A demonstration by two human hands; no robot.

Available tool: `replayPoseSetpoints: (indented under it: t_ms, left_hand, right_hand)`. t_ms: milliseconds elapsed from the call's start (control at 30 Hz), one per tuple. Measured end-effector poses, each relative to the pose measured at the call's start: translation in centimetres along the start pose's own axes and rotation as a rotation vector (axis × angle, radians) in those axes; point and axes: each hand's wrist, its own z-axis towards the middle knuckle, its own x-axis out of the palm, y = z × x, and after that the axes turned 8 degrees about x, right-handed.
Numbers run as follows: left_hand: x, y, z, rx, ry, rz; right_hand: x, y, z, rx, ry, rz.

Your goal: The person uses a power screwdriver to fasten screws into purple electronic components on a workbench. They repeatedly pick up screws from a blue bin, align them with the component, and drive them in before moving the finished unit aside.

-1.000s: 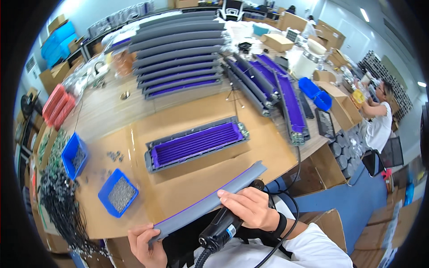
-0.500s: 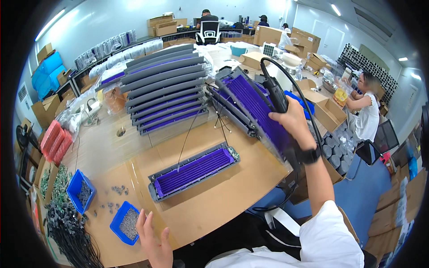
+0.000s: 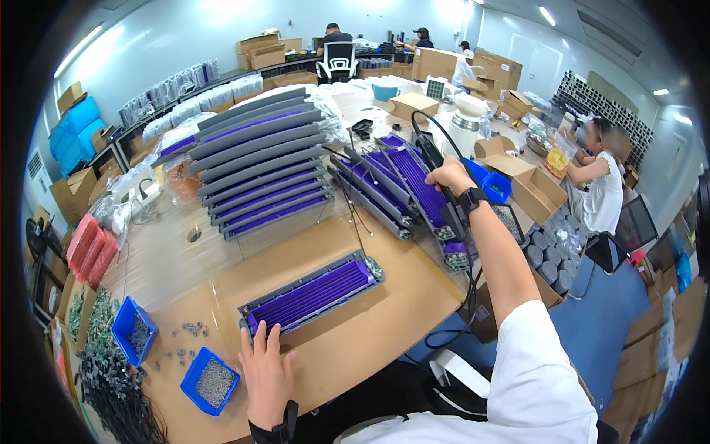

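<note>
On the cardboard sheet point(image 3: 355, 333) lies a long grey housing point(image 3: 314, 294) with a purple ribbed inside, a small board at its right end and a thin black cable rising from it. My left hand point(image 3: 266, 374) is open, its fingertips at the housing's near left corner. My right hand point(image 3: 452, 176) is closed around a black corded electric screwdriver point(image 3: 429, 150), held above the similar purple-and-grey housings point(image 3: 410, 174) at the right. The screwdriver's lower end is hidden. Beside my left hand stands a blue bin point(image 3: 210, 381) of small grey parts.
A stack of housings point(image 3: 262, 159) fills the table's middle left. Another blue bin point(image 3: 134, 331), loose small parts point(image 3: 194, 328) and a black cable bundle point(image 3: 122, 392) lie at left. Right are an open carton point(image 3: 538, 194) and dark cylinders point(image 3: 551, 255). A co-worker point(image 3: 608, 189) sits far right.
My right hand has moved away and left with the screwdriver, lower over the housings. My left hand has come forward to the housing's corner. The whole view has shifted slightly.
</note>
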Motion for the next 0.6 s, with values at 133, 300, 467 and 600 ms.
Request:
replayPoseSetpoints:
  t_ms: [133, 300, 467, 600]
  left_hand:
    - [1.1, 0.3, 0.1, 0.011, -0.027, -0.087]
    - [0.8, 0.2, -1.9, -0.019, -0.082, -0.181]
    - [-0.2, -0.5, -4.8, -0.064, -0.103, -0.198]
    - [-0.9, -0.5, -7.5, -0.028, -0.081, -0.213]
  right_hand:
    - [-1.9, 0.0, -3.2, -0.131, -0.031, 0.046]
    - [-0.6, 0.5, -11.9, -0.518, -0.02, 0.093]
    - [3.5, -0.2, -22.7, -0.56, 0.333, -0.065]
    - [8.2, -0.7, -26.8, -0.788, 0.414, -0.127]
